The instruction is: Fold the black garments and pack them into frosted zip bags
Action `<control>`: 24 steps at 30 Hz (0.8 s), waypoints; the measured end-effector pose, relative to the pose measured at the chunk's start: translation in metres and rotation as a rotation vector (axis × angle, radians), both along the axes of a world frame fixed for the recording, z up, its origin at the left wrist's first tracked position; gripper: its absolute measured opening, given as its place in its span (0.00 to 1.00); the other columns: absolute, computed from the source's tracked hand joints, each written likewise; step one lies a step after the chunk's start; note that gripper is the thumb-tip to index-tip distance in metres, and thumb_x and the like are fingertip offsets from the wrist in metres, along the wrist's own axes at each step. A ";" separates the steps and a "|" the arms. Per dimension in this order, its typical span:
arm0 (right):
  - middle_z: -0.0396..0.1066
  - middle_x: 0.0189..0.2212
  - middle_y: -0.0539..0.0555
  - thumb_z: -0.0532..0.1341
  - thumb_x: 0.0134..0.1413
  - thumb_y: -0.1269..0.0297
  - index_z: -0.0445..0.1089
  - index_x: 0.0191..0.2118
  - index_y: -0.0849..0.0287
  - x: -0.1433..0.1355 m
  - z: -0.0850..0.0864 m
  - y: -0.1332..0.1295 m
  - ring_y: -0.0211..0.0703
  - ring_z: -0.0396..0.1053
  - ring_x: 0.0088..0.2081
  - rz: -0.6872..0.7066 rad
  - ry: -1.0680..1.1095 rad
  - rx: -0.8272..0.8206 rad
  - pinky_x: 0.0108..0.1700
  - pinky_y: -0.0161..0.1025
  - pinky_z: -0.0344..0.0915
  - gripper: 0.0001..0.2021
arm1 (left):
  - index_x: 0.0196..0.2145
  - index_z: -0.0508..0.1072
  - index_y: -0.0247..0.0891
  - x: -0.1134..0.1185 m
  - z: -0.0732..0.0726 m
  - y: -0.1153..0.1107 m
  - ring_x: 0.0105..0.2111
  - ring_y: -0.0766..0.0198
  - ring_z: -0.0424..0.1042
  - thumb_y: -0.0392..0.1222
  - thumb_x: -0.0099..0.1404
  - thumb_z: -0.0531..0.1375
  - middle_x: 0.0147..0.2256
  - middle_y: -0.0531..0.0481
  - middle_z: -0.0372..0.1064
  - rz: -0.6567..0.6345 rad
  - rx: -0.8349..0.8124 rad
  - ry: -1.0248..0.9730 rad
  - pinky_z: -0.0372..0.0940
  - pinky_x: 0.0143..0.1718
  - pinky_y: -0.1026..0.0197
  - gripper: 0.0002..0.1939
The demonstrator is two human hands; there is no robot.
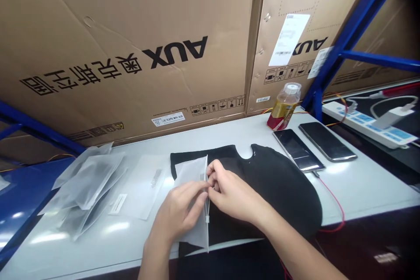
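Observation:
A frosted zip bag [193,170] with a white slider [207,218] lies over the left part of a flat black piece with a rounded right end and a notch in its top edge [278,183]. My left hand [179,212] rests on the bag, its thumb and fingers closed on the zip edge. Opposite it, my right hand [232,190] has its fingers curled and pinched at the same edge, fingertips meeting the left ones. Whether anything is inside the bag, I cannot tell.
More frosted bags [88,179] are piled at the left of the white table [131,253]. A bottle [285,105] and two phones [298,148] stand and lie at the right, near a power strip [367,122]. Large cartons [131,17] and blue rack posts [341,39] close off the back.

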State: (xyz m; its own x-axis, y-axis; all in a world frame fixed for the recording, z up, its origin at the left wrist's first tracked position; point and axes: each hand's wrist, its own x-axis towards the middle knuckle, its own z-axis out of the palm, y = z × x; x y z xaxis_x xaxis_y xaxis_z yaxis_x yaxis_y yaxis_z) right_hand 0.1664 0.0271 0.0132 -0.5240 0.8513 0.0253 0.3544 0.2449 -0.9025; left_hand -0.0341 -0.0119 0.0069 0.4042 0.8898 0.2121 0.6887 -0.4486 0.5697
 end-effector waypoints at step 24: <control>0.77 0.44 0.54 0.58 0.66 0.72 0.70 0.50 0.56 0.016 -0.005 0.001 0.47 0.75 0.47 0.082 -0.113 0.314 0.51 0.44 0.69 0.10 | 0.21 0.60 0.41 -0.017 -0.013 0.002 0.22 0.67 0.55 0.37 0.72 0.52 0.23 0.54 0.53 0.214 0.311 0.149 0.52 0.26 0.61 0.20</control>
State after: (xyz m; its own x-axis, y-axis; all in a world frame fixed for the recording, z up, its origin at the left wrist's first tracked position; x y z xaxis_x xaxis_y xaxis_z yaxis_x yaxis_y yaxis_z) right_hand 0.1826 0.0277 0.0087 -0.6052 0.7659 0.2173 0.4155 0.5366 -0.7344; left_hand -0.0513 -0.0095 -0.0063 0.2630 0.8599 0.4376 0.8501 -0.4210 0.3164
